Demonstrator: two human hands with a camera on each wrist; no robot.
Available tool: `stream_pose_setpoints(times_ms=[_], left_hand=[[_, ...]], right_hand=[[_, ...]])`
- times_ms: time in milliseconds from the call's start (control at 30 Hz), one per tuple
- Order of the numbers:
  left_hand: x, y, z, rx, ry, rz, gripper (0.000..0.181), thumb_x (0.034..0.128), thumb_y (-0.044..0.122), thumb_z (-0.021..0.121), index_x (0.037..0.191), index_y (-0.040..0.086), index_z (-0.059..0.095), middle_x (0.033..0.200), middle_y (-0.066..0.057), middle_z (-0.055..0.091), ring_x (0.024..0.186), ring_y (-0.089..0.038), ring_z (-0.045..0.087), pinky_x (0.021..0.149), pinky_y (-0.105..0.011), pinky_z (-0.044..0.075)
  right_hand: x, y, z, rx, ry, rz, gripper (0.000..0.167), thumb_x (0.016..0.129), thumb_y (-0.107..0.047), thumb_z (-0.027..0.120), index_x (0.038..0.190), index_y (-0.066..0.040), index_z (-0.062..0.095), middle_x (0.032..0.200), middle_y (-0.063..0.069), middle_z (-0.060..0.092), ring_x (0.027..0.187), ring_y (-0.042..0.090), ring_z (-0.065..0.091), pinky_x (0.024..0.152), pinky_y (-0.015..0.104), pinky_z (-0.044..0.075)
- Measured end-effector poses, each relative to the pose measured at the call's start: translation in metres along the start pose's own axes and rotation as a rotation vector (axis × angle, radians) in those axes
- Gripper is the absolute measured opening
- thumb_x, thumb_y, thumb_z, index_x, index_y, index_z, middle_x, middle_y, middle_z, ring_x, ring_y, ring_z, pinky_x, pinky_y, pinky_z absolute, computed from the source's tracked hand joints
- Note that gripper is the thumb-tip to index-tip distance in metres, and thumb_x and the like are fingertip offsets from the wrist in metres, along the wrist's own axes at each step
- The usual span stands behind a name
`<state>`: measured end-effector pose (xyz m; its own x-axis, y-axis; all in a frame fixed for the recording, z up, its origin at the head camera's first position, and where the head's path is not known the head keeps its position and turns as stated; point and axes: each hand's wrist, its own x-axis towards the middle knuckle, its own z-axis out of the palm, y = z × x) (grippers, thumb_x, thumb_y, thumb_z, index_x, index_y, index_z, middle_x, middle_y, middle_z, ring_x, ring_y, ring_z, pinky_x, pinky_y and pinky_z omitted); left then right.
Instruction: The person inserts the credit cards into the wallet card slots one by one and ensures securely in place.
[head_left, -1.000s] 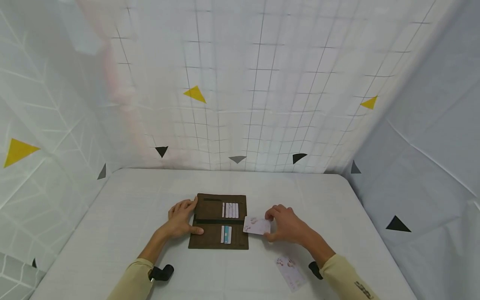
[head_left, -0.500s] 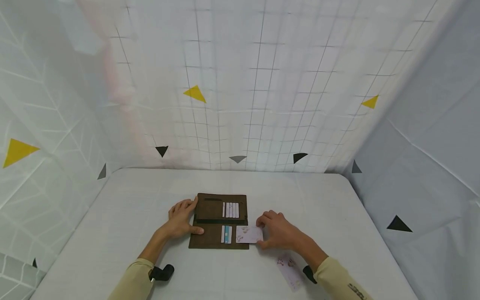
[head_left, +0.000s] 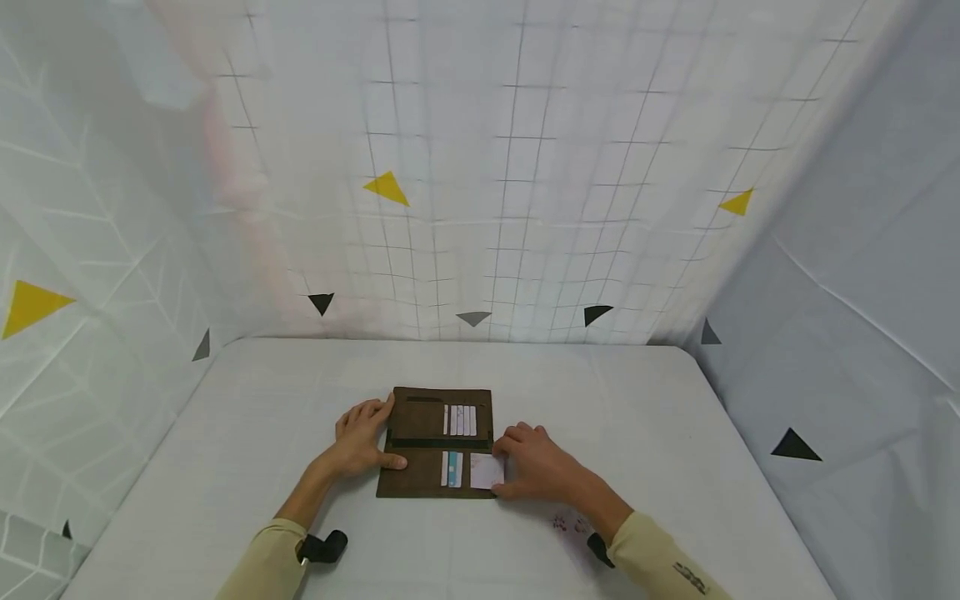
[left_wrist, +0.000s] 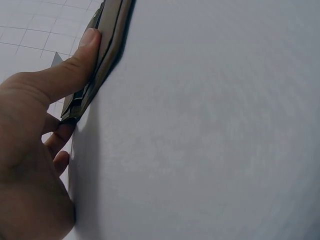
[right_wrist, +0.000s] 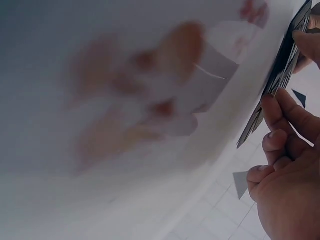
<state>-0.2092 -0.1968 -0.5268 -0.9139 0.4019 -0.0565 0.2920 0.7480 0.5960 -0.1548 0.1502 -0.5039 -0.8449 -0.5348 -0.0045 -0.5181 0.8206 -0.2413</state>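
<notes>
A brown wallet lies spread open on the white table, several cards tucked in its upper half and a few in its lower half. My left hand holds the wallet's left side, thumb on top, fingers at the edge, as the left wrist view shows with the thumb. My right hand grips a pale flower-printed card by its right end. That card lies over the lower half's right part; whether it sits inside a slot cannot be told. The right wrist view hides most of the card behind my fingers.
Another flower-printed card lies on the table, partly covered by my right forearm; it looms large and blurred in the right wrist view. White sheeting stands behind and beside the table.
My right hand has carried the card left and toward me, from the wallet's right edge onto its lower half, and less of the card shows. My left hand keeps its place.
</notes>
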Motion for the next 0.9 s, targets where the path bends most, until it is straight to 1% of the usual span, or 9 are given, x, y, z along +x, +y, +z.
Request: stream_pose_setpoints(times_ms=[100,200,333,500,600,700,800,900], left_hand=[[0.0,-0.002,0.0,0.004,-0.003,0.0,0.124,0.0702,0.054,0.088,0.161,0.007,0.018,0.154,-0.018,0.034,0.145,-0.044,0.017,0.112,-0.067,0.007],[-0.001,-0.003,-0.001,0.0,0.001,-0.006,0.124,0.0701,0.053,0.088,0.161,0.007,0.018,0.155,-0.018,0.033,0.145,-0.044,0.017,0.112,-0.067,0.006],[0.0,-0.003,-0.001,-0.01,0.003,-0.001,0.124,0.0702,0.053,0.088,0.161,0.007,0.018,0.154,-0.018,0.033,0.145,-0.044,0.017,0.112,-0.067,0.006],[0.001,-0.004,0.0,0.001,-0.003,0.004,0.123,0.0706,0.054,0.087,0.161,0.007,0.018,0.154,-0.018,0.033,0.145,-0.044,0.017,0.112,-0.067,0.006],[0.0,-0.003,-0.001,0.007,0.001,-0.003,0.123,0.0708,0.053,0.087,0.161,0.007,0.018,0.155,-0.018,0.032,0.145,-0.044,0.017,0.112,-0.066,0.006],[-0.001,-0.002,-0.002,0.001,0.002,-0.004,0.123,0.0708,0.052,0.088,0.161,0.007,0.018,0.155,-0.019,0.032,0.145,-0.044,0.017,0.112,-0.066,0.006],[-0.001,-0.002,0.0,0.002,0.004,-0.002,0.123,0.0704,0.052,0.088,0.161,0.007,0.019,0.154,-0.018,0.034,0.145,-0.044,0.017,0.112,-0.066,0.007],[0.0,-0.001,0.002,0.004,0.002,0.001,0.123,0.0701,0.052,0.088,0.161,0.007,0.019,0.153,-0.017,0.035,0.145,-0.043,0.017,0.112,-0.066,0.007]], right_hand=[[0.005,-0.007,-0.002,-0.021,-0.004,-0.005,0.054,0.077,-0.058,0.08,0.113,-0.02,0.068,0.11,-0.008,0.061,0.107,0.013,0.052,0.089,0.04,0.045],[0.008,-0.01,-0.001,-0.047,-0.019,0.001,0.055,0.078,-0.06,0.079,0.114,-0.02,0.067,0.111,-0.007,0.061,0.108,0.013,0.052,0.089,0.039,0.045],[0.008,-0.007,0.0,-0.058,-0.043,0.024,0.057,0.078,-0.061,0.078,0.118,-0.021,0.067,0.112,-0.007,0.061,0.108,0.014,0.052,0.088,0.04,0.045],[0.001,0.001,-0.003,-0.037,-0.06,0.045,0.059,0.077,-0.06,0.079,0.118,-0.02,0.068,0.113,-0.007,0.06,0.108,0.014,0.053,0.088,0.041,0.044],[0.0,0.004,-0.004,-0.021,-0.063,0.031,0.057,0.078,-0.059,0.079,0.118,-0.019,0.068,0.113,-0.007,0.061,0.107,0.013,0.053,0.089,0.041,0.044],[0.001,0.003,-0.003,-0.008,-0.051,0.01,0.055,0.08,-0.058,0.078,0.118,-0.02,0.068,0.111,-0.008,0.06,0.104,0.011,0.052,0.087,0.038,0.043],[0.004,0.0,-0.002,0.012,-0.029,-0.01,0.052,0.08,-0.057,0.079,0.116,-0.02,0.069,0.107,-0.01,0.058,0.102,0.01,0.05,0.085,0.035,0.042],[0.01,-0.006,0.0,0.014,-0.016,-0.025,0.05,0.081,-0.056,0.079,0.114,-0.021,0.069,0.107,-0.01,0.059,0.104,0.01,0.051,0.085,0.035,0.042]])
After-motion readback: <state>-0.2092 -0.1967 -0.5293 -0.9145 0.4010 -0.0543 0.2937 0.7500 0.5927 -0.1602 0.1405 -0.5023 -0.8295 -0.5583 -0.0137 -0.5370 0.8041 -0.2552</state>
